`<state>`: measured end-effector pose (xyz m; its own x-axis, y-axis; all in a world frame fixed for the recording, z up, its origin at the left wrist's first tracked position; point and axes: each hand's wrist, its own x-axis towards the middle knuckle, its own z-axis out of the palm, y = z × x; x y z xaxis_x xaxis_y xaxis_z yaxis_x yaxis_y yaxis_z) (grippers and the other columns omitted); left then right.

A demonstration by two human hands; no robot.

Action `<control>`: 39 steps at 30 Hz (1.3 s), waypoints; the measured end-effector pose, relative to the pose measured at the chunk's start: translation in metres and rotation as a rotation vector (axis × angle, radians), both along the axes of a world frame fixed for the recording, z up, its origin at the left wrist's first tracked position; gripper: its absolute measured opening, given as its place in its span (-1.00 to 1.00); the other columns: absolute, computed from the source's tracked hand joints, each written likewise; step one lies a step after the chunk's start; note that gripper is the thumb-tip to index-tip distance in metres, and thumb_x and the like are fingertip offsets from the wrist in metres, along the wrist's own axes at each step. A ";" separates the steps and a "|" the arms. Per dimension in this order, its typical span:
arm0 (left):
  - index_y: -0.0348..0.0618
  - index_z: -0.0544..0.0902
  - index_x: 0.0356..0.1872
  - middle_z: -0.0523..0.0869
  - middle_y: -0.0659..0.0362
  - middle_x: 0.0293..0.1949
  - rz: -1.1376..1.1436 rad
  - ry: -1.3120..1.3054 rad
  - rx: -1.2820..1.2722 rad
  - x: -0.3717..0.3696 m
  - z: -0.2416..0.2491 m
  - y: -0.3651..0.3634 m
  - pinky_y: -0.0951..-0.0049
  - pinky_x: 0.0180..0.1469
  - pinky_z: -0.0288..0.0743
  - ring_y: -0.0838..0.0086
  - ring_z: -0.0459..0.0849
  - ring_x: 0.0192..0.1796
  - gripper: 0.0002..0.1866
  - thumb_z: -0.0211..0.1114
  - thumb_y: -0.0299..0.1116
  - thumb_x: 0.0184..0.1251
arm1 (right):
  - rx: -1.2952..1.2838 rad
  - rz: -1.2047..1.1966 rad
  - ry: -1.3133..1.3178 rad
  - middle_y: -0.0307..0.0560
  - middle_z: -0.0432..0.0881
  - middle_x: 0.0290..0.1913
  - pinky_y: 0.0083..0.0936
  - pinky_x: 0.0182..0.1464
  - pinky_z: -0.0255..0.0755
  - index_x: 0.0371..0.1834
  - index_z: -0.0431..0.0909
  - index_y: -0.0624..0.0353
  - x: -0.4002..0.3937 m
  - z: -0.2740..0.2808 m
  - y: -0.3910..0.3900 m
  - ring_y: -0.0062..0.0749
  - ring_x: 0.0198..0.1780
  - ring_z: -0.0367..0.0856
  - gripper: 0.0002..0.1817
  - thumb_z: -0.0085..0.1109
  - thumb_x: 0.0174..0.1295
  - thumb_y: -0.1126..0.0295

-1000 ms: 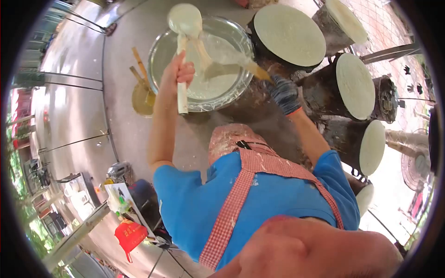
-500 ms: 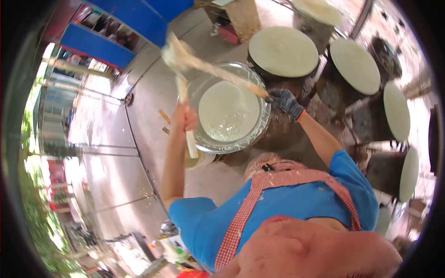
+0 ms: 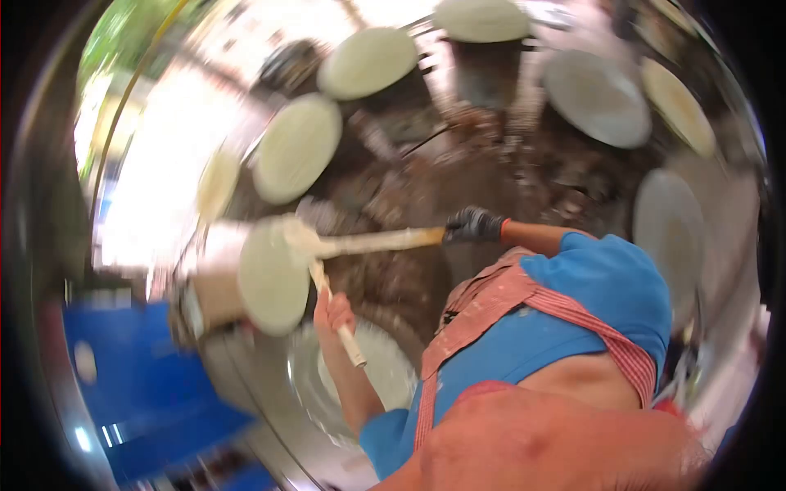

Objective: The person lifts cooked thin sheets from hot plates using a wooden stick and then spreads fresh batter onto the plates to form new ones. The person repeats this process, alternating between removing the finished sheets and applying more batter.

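Note:
My bare left hand is closed around a short pale wooden stick. The stick's far end meets the head of a long-handled wooden ladle. My right hand, in a dark grey glove with an orange cuff, grips the ladle's handle end. Pale, wet-looking stuff coats the blurred ladle head, and its exact shape cannot be made out. Both tools' ends are over or beside the edge of a round griddle covered in white batter. Below my left forearm is a clear-lined basin of white liquid, partly hidden by the arm.
More white-covered round griddles stand in an arc on dark stands. Greyish round plates without the white layer are at the right. A blue cabinet stands at lower left. Brown wet floor lies inside the arc.
My view has swung round to the right. Both hands and tools have moved from above the basin to beside a white-covered griddle. Each hand keeps its hold.

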<state>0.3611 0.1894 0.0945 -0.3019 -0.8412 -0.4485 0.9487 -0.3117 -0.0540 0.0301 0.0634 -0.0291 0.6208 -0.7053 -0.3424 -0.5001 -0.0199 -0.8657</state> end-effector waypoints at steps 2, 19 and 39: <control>-0.20 0.28 -0.49 0.17 0.29 -0.72 -0.097 -0.057 0.040 -0.045 -0.031 -0.054 0.68 -0.76 0.12 0.66 0.13 -0.77 -0.73 -0.17 -0.26 0.37 | -0.067 -0.217 0.043 0.02 0.57 -0.40 -0.43 -0.25 0.38 -0.31 0.55 0.14 -0.078 -0.024 0.029 -0.32 -0.37 0.53 -0.64 0.16 0.00 0.08; 0.09 0.20 0.03 0.18 0.32 -0.71 -1.263 -0.927 -0.893 -0.620 -0.070 -0.368 0.60 -0.79 0.01 0.63 0.15 -0.79 -0.59 0.03 -0.48 0.16 | -0.702 -1.583 0.725 0.07 0.56 -0.30 -0.34 -0.27 0.37 0.02 0.41 -0.03 -0.335 0.041 0.065 -0.12 -0.30 0.55 -0.63 0.02 0.10 0.26; 0.00 0.09 0.27 0.58 0.06 -0.38 -0.702 -1.231 -1.519 -0.641 -0.114 -0.517 0.38 -0.38 0.40 0.34 0.52 -0.46 -0.33 0.02 -0.50 0.05 | -0.275 -1.997 0.543 0.04 0.50 -0.05 -0.31 -0.04 0.36 -0.11 0.50 0.04 -0.386 -0.084 -0.107 -0.09 -0.08 0.50 -0.65 -0.22 0.16 0.20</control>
